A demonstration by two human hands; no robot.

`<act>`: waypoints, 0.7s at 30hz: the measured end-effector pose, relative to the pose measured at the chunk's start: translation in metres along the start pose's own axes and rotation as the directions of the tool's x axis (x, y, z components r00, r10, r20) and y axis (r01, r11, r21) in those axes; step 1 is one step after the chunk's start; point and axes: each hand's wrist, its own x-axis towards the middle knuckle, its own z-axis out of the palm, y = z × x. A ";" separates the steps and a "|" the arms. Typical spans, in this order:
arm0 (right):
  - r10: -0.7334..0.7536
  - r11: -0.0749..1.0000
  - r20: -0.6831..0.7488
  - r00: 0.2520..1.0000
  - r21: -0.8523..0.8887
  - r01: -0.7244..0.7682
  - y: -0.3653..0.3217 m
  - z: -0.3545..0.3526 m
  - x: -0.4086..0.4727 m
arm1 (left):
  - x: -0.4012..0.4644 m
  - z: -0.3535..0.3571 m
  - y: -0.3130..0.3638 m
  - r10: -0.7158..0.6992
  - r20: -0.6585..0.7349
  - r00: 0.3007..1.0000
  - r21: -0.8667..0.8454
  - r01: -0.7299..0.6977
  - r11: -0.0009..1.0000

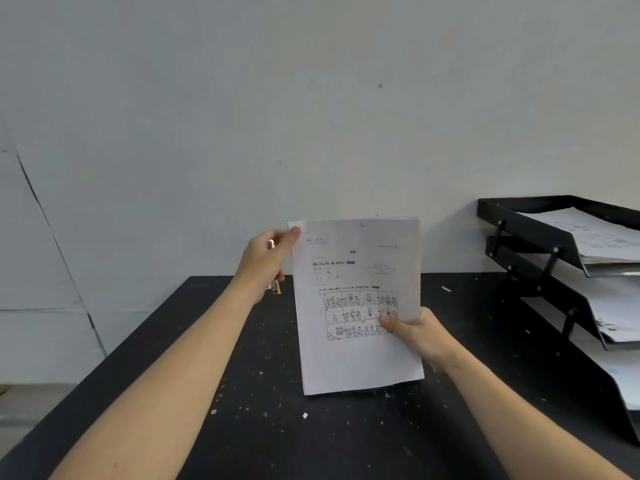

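Observation:
A stack of white printed sheets (356,362) is held upright above the black table (242,427), its front page showing text and a grid of cartoon panels. My right hand (417,336) grips the stack's right edge, thumb on the front. My left hand (266,263) is at the stack's top left corner and holds a small stapler (275,287) with a yellow and metal body, mostly hidden behind the hand. Its fingertip touches the paper's corner.
A black three-tier paper tray (540,237) stands at the right, each tier holding sheets. The table is flecked with small white scraps (305,415). A pale wall rises directly behind the table's far edge.

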 end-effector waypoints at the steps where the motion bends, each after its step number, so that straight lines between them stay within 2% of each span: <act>1: 0.001 1.000 0.001 1.000 0.004 -0.001 0.001 0.000 0.001 | 0.002 -0.001 0.002 0.014 0.011 1.000 -0.005 -0.014 1.000; 7: -0.011 1.000 -0.003 1.000 0.011 0.011 0.003 0.004 0.001 | 0.006 0.001 0.012 0.038 0.091 0.995 -0.044 -0.034 0.998; 14: -0.017 1.000 -0.016 1.000 -0.001 0.017 0.003 0.004 0.000 | 0.001 0.006 0.018 0.054 0.034 0.998 -0.069 -0.051 0.996; 21: -0.016 1.000 -0.002 1.000 -0.009 0.016 0.004 0.003 0.000 | 0.001 0.008 0.019 0.028 0.065 0.997 -0.094 -0.022 0.995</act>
